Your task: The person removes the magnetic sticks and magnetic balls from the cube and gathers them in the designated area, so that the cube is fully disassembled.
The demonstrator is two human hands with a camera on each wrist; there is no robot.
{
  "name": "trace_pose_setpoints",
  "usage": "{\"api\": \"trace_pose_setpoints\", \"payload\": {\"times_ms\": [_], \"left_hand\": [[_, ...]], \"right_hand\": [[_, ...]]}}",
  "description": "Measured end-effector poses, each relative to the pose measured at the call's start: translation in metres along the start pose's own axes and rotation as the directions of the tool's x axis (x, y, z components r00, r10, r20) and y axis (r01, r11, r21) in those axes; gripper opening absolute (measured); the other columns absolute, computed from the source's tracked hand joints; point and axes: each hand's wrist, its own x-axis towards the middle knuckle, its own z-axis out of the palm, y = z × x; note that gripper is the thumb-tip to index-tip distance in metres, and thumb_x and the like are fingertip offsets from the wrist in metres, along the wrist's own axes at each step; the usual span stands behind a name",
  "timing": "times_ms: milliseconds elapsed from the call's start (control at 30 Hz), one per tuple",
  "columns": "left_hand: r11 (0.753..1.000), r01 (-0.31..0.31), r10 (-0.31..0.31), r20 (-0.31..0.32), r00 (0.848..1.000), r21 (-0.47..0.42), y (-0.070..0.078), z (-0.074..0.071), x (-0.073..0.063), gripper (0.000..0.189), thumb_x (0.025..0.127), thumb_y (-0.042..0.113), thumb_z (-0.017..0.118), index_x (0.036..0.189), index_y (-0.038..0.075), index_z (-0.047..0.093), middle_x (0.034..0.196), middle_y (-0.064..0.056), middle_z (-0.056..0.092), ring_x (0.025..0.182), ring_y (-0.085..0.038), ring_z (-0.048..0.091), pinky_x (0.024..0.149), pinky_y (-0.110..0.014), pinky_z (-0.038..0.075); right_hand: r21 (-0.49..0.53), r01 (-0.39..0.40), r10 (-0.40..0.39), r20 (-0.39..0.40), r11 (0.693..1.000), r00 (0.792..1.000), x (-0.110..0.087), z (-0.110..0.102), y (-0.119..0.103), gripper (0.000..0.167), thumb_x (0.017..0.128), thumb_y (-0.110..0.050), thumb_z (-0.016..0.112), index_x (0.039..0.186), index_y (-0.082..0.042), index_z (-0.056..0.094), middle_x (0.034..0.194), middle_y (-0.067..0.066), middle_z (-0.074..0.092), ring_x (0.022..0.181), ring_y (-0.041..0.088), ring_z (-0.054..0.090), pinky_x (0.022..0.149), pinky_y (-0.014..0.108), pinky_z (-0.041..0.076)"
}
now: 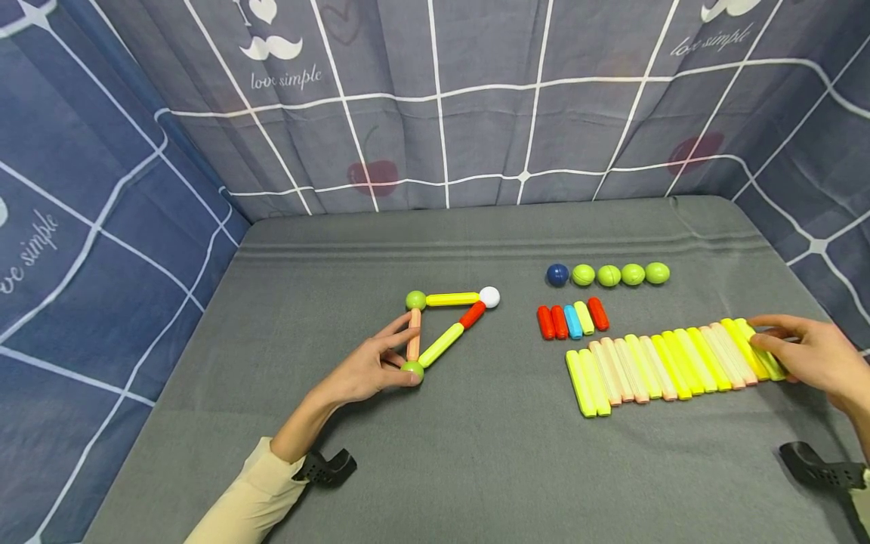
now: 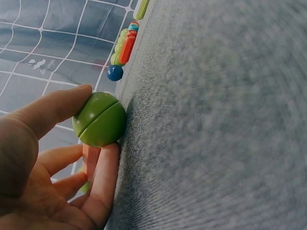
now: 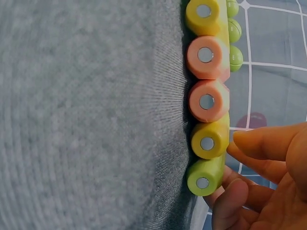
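Observation:
A triangle of balls and sticks lies on the grey cloth. Its corners are a far green ball (image 1: 416, 301), a white ball (image 1: 489, 297) and a near green ball (image 2: 100, 120). Yellow (image 1: 452, 299), pink (image 1: 414, 336), light-green (image 1: 442, 345) and short red (image 1: 472, 315) sticks join them. My left hand (image 1: 374, 366) pinches the near green ball, with other fingers against the pink stick. At the right end of a row of sticks (image 1: 669, 366), my right hand (image 1: 812, 351) has its thumb and fingers around the last light-green stick (image 3: 206, 177). Part of that stick is hidden.
Beyond the row lie several short red, blue and light-green sticks (image 1: 574, 320). Behind them stand a dark blue ball (image 1: 557, 275) and several green balls (image 1: 609, 276) in a line. Checked curtains (image 1: 476, 136) hang along the back and sides.

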Motion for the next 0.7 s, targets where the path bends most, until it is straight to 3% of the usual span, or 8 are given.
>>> {"api": "trace_pose_setpoints", "payload": {"times_ms": [267,567,633,700], "left_hand": [[1.0,-0.005,0.005,0.001,1.0,-0.019,0.0,0.001,0.0,0.08,0.084,0.014,0.081,0.15,0.004,0.039,0.163,0.004,0.015,0.097,-0.021,0.064,0.073,-0.028,0.053],[1.0,0.003,-0.003,0.002,1.0,-0.016,0.001,0.001,0.0,0.08,0.083,0.015,0.082,0.151,0.005,0.038,0.163,0.005,0.015,0.097,-0.021,0.064,0.074,-0.029,0.054],[1.0,0.005,-0.005,0.002,1.0,-0.022,0.001,0.002,0.0,0.08,0.084,0.014,0.081,0.151,0.005,0.038,0.163,0.005,0.014,0.097,-0.021,0.065,0.075,-0.029,0.054],[0.999,0.008,-0.008,0.001,1.0,-0.031,0.001,0.002,0.0,0.081,0.084,0.014,0.081,0.151,0.005,0.038,0.163,0.005,0.014,0.097,-0.021,0.065,0.076,-0.029,0.054]], "right_hand": [[-0.001,-0.016,0.016,-0.01,1.0,1.0,-0.001,0.001,0.001,0.039,0.101,-0.01,0.048,0.129,0.017,0.045,0.108,0.037,0.05,0.075,0.029,0.05,0.047,0.029,0.043],[0.019,0.002,0.0,-0.098,1.0,0.995,-0.012,0.0,-0.029,0.038,0.103,-0.012,0.047,0.128,0.017,0.047,0.116,0.041,0.046,0.093,0.048,0.049,0.051,0.027,0.042],[0.023,0.043,-0.04,-0.116,0.999,0.992,-0.014,0.0,-0.04,0.036,0.103,-0.012,0.05,0.126,0.015,0.05,0.115,0.039,0.05,0.09,0.042,0.051,0.052,0.024,0.04],[0.03,0.091,-0.087,-0.126,0.995,0.988,-0.016,0.002,-0.052,0.035,0.102,-0.013,0.053,0.124,0.014,0.054,0.113,0.037,0.055,0.084,0.026,0.054,0.053,0.021,0.039]]}}
